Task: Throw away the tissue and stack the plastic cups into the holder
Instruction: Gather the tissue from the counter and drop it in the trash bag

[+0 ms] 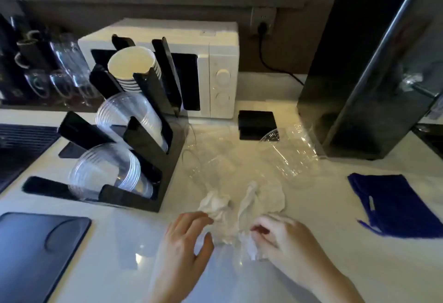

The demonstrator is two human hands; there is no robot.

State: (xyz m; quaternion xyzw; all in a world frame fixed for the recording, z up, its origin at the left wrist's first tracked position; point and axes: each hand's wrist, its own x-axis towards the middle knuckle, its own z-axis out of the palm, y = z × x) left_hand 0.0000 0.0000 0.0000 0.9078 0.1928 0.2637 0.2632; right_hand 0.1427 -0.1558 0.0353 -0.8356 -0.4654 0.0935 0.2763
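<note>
The person is at the first step, gathering the tissue (239, 209), which lies crumpled on the white counter (311, 242) just in front of both hands. The left hand (184, 247) has its fingers spread open against one wad, not yet closed; the right hand (285, 240) pinches a white scrap between thumb and fingertips. Next, by this reading, both wads must be bunched together and carried to a bin (none is in view). Loose clear plastic cups (282, 156) lie on their sides behind the tissue. The black holder (148, 149) to the left already carries clear cups in its two nearer slots and paper cups (131, 67) in the far one.
</note>
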